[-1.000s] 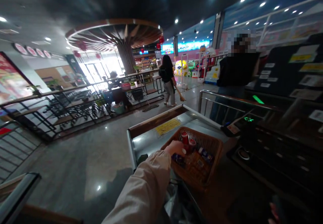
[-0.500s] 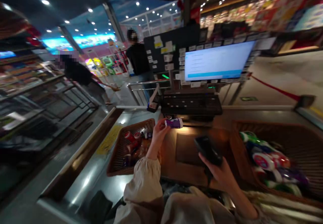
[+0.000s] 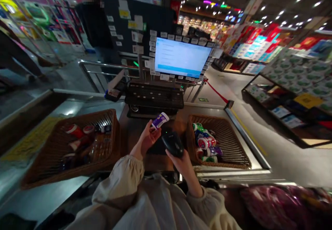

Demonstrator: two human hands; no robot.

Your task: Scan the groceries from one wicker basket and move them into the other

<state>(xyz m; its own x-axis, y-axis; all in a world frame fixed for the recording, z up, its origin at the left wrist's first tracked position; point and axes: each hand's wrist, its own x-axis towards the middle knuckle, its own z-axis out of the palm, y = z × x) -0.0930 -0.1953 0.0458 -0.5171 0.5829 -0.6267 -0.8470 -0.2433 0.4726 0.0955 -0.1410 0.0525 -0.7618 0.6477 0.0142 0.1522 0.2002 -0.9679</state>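
Note:
Between the two baskets, my left hand [image 3: 148,137] grips a small purple bottle [image 3: 158,121] with a white cap, tilted, its label facing up. Close to its right, my right hand [image 3: 178,157] is wrapped round a black handheld barcode scanner [image 3: 172,143], whose head points toward the bottle. On the left, a brown wicker basket [image 3: 38,161] holds several red-capped and dark containers. The right-hand wicker basket [image 3: 233,147] has several bottles with green, red, white and purple parts heaped at its left side.
A keyboard [image 3: 155,94] sits behind my hands, below a lit monitor [image 3: 183,57] edged with small labels. Left of it stands a small dark device [image 3: 115,91]. Beyond the counter are a metal rail [image 3: 95,64], a person in black [image 3: 94,24] and a red belt barrier [image 3: 216,91].
My view has swung to the right. The purple bottle has come nearer to the scanner and its cap end has tipped upward. Both hands keep their hold.

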